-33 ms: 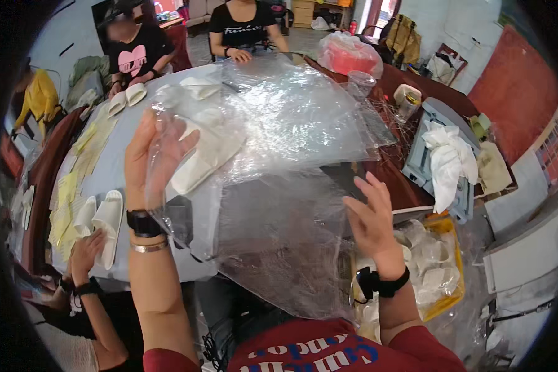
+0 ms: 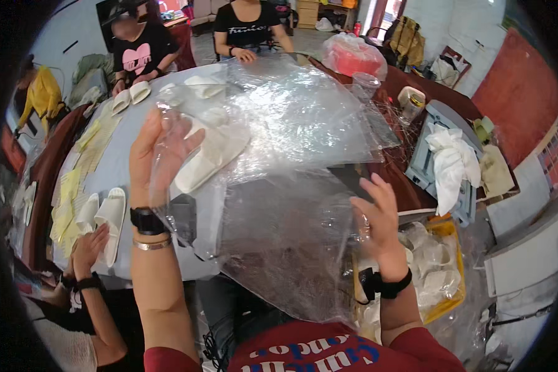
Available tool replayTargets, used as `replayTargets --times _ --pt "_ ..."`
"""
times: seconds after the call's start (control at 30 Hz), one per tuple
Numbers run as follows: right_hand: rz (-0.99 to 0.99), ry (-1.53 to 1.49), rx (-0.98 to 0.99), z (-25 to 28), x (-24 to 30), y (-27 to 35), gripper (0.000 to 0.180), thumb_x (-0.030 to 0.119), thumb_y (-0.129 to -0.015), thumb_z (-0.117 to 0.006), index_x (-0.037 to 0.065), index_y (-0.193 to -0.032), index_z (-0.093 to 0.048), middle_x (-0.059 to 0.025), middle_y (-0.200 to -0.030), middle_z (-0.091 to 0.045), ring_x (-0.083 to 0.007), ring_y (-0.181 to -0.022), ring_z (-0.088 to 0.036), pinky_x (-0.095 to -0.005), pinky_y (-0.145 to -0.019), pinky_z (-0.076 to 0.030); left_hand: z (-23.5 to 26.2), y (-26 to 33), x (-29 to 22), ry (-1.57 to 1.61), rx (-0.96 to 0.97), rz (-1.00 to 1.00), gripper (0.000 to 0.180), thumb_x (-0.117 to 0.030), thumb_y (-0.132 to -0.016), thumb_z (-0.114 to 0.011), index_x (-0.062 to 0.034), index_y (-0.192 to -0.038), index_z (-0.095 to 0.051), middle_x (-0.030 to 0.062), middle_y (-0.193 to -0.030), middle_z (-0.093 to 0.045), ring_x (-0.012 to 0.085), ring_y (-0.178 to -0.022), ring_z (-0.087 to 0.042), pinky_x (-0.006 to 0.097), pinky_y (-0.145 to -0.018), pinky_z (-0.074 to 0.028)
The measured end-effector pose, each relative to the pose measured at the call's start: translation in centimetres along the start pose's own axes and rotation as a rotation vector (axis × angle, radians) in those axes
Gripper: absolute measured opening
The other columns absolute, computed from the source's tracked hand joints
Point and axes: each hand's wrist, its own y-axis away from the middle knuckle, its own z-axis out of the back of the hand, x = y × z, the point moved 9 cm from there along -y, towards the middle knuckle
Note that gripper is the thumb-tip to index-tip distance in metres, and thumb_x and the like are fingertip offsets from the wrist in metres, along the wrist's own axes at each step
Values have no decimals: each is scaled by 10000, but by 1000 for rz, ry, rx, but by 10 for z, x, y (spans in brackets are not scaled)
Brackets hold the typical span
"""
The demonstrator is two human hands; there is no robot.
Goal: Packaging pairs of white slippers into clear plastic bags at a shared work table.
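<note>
My left hand [image 2: 158, 149] is raised left of centre, thumb and fingers apart, with clear plastic film draped over its palm and fingers. That film is part of a large clear plastic bag [image 2: 279, 217] hanging over the table's near edge. Under the film lies a white slipper [image 2: 204, 164], to the right of my fingers. My right hand [image 2: 378, 217] hovers by the bag's right edge, fingers spread and slightly curled, gripping nothing visible. A stack of clear plastic bags [image 2: 297, 111] lies shiny on the table beyond both hands.
At left, a co-worker's hand [image 2: 92, 248] touches white slippers [image 2: 110, 217] on the grey tabletop [image 2: 146, 273]. Two people sit across the table. A yellow crate [image 2: 457, 266] of wrapped slippers stands by my right arm. A blue-grey machine [image 2: 418, 155] bears white cloth [image 2: 449, 164].
The view has shifted slightly. My right hand has moved a little, and the co-worker's hand at left has turned and lifted slightly by the slippers.
</note>
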Motion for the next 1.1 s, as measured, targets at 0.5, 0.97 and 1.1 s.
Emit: replayTargets --times 0.5,0.97,1.1 --pt "-213 119 -582 114 -46 1 153 54 -957 -481 -43 -989 -595 -178 -1051 -646 -330 -1082 -595 -406 -971 -429 96 -21 29 -649 -530 214 207 -269 -932 -649 -162 -1106 -618 -33 -992 -648 93 -901 -595 294 -793 -493" --pt "-433 431 -486 133 -115 39 111 65 -935 -569 -33 -953 -615 -123 -896 -626 -246 -803 -576 -344 -759 -467 254 -22 107 -1767 -496 719 499 -265 -787 -677 -72 -1243 -624 190 -1178 -658 361 -1138 -604 431 -1013 -444" --pt "-433 501 -489 137 -114 39 102 63 -924 -582 -31 -932 -619 -127 -873 -632 -247 -764 -583 -342 -716 -463 233 -31 100 -1906 -715 492 425 -282 -816 -627 -79 -1189 -635 159 -1194 -650 372 -1146 -581 472 -1058 -370"
